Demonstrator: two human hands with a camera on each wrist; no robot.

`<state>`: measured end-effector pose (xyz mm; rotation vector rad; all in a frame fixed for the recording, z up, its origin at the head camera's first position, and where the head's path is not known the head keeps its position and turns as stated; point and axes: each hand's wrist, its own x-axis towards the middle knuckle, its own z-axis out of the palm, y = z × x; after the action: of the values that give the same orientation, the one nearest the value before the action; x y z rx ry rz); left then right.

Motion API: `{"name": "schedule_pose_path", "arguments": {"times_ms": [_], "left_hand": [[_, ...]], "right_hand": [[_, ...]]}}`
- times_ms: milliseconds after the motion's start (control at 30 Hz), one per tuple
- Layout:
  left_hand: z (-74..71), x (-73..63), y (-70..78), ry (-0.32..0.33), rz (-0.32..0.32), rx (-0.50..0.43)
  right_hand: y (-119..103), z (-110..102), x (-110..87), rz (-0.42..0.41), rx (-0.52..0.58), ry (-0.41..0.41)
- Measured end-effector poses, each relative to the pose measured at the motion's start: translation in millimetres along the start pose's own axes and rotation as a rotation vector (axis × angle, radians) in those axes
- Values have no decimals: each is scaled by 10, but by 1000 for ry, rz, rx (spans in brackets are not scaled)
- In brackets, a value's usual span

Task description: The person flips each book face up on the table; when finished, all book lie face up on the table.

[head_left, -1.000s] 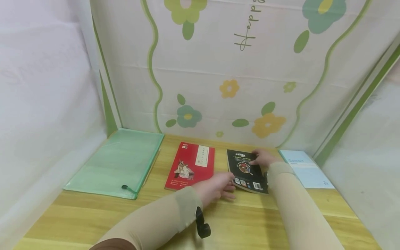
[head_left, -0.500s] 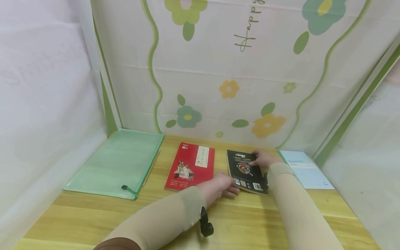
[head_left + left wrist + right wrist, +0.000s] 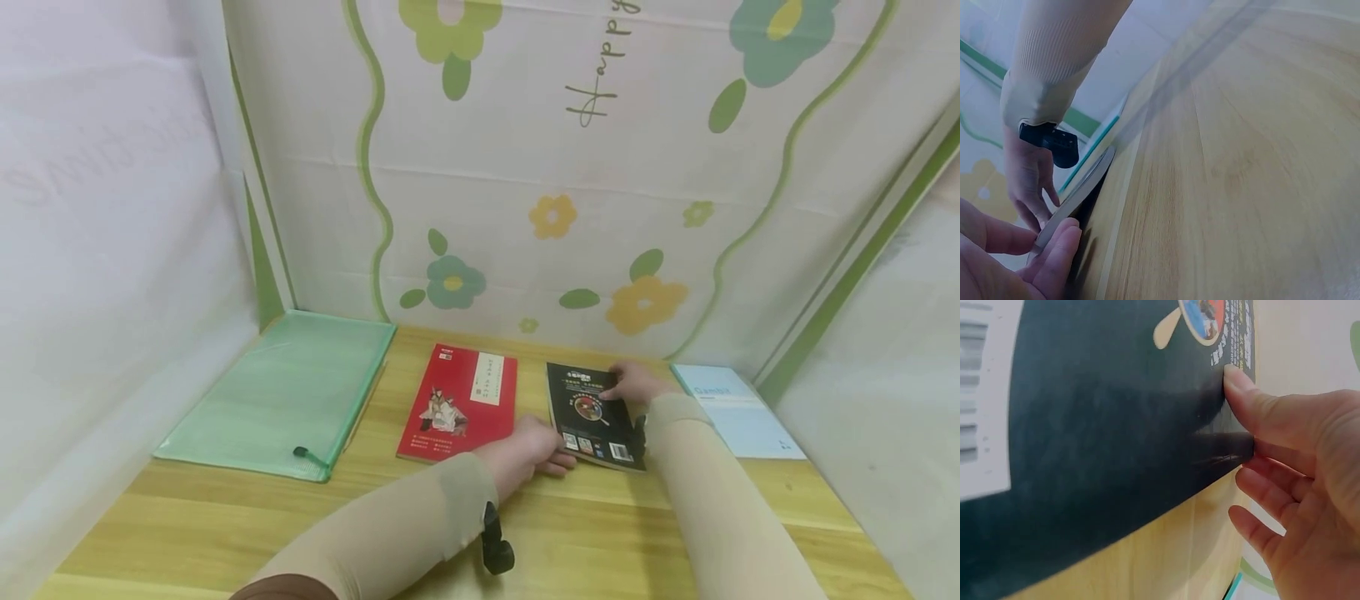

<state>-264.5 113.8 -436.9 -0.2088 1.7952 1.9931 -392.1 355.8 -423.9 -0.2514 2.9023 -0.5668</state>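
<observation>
A black book [image 3: 588,417] with a barcode and a magnifying-glass picture lies between both hands in the head view. Its near left corner is pinched by my left hand [image 3: 528,450]. The left wrist view shows that thumb above the book's edge [image 3: 1085,187] and the fingers below, with a dark gap between this edge and the wood. On the far right side, my right hand [image 3: 633,385] grips the book's edge. Seen from the right wrist, the thumb [image 3: 1247,397] presses on the cover [image 3: 1104,425] while the other fingers sit behind the edge.
Left of the black book lies a red book [image 3: 457,400] with a white title strip, partly behind my left hand. A green zip folder [image 3: 277,392] rests at the far left. A light blue notebook [image 3: 738,412] lies to the right on the wooden table [image 3: 585,533]; a flowered cloth [image 3: 480,192] hangs behind.
My left hand has shifted slightly right and further onto the black book's near left corner. The right hand keeps its hold in the same place.
</observation>
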Motion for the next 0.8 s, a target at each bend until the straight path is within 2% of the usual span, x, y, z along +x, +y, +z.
{"name": "schedule_pose_path", "arguments": {"times_ms": [133, 367, 533, 800], "left_hand": [[15, -3, -11, 6, 8, -3], [37, -10, -15, 44, 20, 2], [50, -10, -16, 67, 30, 8], [62, -48, -32, 90, 48, 16]], "right_hand": [[44, -7, 28, 12, 21, 13], [122, -65, 92, 51, 88, 90], [80, -141, 67, 21, 94, 118], [-22, -255, -39, 6, 391, 90]]}}
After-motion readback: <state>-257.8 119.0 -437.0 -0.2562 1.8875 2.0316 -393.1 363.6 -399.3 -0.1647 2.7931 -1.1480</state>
